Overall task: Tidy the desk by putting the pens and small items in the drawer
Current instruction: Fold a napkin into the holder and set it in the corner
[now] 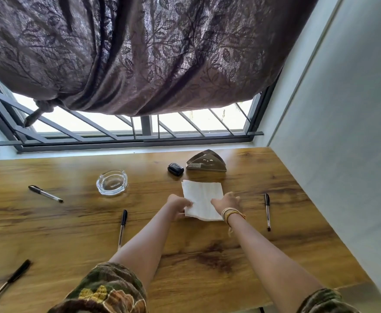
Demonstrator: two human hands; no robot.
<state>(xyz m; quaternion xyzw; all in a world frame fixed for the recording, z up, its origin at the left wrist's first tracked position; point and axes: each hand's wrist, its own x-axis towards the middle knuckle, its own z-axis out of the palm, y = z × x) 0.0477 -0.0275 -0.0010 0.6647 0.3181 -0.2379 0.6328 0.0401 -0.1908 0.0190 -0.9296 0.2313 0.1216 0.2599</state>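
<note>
Both hands, left hand [178,204] & right hand [226,201], pinch white napkin [202,197]; four pens, e.g. pen [267,211], & black case [175,169] still on desk [275,245]; nothing stowed yet.

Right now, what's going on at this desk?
A person has both hands on a white paper napkin on the wooden desk: the left hand grips its near left corner, the right hand its right edge. Four pens lie loose around it, none put away yet. A glass ashtray, a small black case and a metal napkin holder sit behind the napkin, nearer the window.
</note>
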